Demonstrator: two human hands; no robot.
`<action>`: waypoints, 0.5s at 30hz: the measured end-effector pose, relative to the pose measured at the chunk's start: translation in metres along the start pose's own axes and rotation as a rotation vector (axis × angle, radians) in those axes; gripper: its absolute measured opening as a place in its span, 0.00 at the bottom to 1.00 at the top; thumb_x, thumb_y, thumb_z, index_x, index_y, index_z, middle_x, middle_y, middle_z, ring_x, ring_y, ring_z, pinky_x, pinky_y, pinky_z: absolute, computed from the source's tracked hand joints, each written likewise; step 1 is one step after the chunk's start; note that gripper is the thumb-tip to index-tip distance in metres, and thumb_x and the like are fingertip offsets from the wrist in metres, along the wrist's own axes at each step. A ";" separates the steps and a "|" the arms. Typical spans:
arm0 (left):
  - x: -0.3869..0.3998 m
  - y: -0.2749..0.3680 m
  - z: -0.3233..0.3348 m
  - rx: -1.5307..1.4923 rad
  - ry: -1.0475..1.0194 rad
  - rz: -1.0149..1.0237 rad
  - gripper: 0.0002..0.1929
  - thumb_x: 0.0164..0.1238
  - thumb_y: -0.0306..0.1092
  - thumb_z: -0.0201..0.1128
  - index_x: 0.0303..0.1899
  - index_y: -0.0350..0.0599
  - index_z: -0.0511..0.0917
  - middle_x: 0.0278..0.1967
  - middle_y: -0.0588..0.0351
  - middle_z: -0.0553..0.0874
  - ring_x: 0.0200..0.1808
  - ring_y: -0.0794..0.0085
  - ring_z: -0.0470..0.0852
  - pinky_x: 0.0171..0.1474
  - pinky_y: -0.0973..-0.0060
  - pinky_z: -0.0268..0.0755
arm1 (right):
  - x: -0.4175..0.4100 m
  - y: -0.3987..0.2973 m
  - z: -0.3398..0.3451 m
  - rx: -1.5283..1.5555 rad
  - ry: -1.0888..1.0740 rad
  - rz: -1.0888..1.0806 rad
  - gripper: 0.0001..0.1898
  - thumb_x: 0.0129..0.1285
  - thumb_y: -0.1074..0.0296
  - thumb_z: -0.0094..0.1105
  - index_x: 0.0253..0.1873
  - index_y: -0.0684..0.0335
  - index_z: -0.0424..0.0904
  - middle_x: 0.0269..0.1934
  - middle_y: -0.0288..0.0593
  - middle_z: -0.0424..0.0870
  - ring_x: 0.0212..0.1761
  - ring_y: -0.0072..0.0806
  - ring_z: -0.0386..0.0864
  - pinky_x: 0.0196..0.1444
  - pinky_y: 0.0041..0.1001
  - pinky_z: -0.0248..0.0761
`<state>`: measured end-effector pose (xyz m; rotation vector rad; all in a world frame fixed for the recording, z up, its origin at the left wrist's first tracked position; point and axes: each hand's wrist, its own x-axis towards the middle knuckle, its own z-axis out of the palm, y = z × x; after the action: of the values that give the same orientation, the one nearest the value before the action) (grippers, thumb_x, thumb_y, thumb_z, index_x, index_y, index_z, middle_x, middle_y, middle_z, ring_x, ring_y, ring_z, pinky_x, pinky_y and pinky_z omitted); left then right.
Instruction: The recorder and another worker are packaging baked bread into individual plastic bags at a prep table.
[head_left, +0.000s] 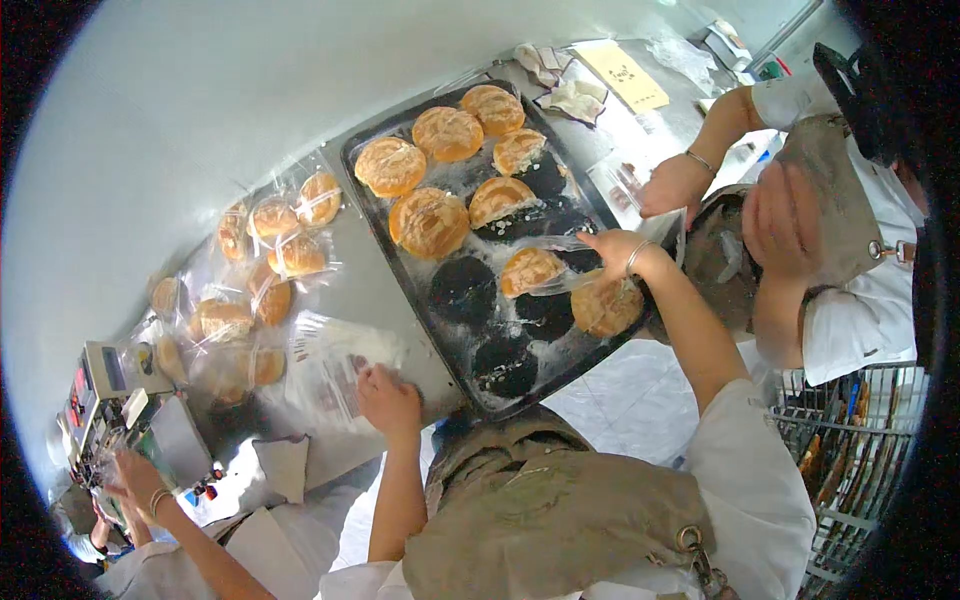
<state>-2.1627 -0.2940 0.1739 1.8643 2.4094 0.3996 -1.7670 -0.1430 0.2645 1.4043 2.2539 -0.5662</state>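
My right hand (621, 253) reaches over the black baking tray (409, 262) and grips a clear plastic bag (559, 283). The bag lies about a cut half of a round, flour-dusted bread (529, 271); how far it encloses the bread is unclear. Just below that hand sits a whole round bread (606, 306). On the tray's far part are several more breads (448, 133), some whole, some halved. Left of the tray, my left hand (391, 401) touches the edge of a stack of printed clear bags (322, 360); its curled fingers hide whether it pinches one.
Bagged, taped breads (274, 292) cover the table's left side beside a taping machine (112, 382). Another person's hands (675, 187) work close on the right. At lower left is another person's hand (139, 476). Cloths (574, 97) lie beyond the tray; a wire rack (855, 420) stands right.
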 end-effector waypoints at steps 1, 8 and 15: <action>0.000 -0.004 -0.001 -0.046 -0.025 0.012 0.21 0.44 0.27 0.56 0.46 0.42 0.73 0.50 0.45 0.72 0.50 0.53 0.71 0.50 0.61 0.64 | 0.001 0.002 -0.001 -0.001 -0.002 0.000 0.54 0.32 0.45 0.70 0.64 0.68 0.52 0.39 0.56 0.76 0.42 0.46 0.74 0.43 0.34 0.67; 0.000 -0.040 0.007 -0.255 0.037 0.044 0.09 0.48 0.26 0.55 0.33 0.38 0.78 0.35 0.51 0.80 0.38 0.57 0.77 0.42 0.66 0.69 | -0.012 -0.017 -0.020 0.162 -0.027 -0.021 0.46 0.34 0.44 0.68 0.61 0.60 0.62 0.38 0.51 0.79 0.40 0.45 0.77 0.42 0.35 0.69; 0.014 -0.035 -0.013 -0.643 -0.084 -0.393 0.09 0.48 0.34 0.64 0.25 0.37 0.79 0.21 0.53 0.81 0.22 0.69 0.77 0.29 0.73 0.68 | -0.029 -0.131 -0.011 0.311 0.344 -0.135 0.42 0.37 0.50 0.69 0.59 0.60 0.62 0.34 0.46 0.76 0.35 0.40 0.76 0.36 0.34 0.68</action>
<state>-2.2024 -0.2907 0.1792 1.0923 2.1515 0.8989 -1.8756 -0.2115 0.3051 1.6075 2.6367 -0.8009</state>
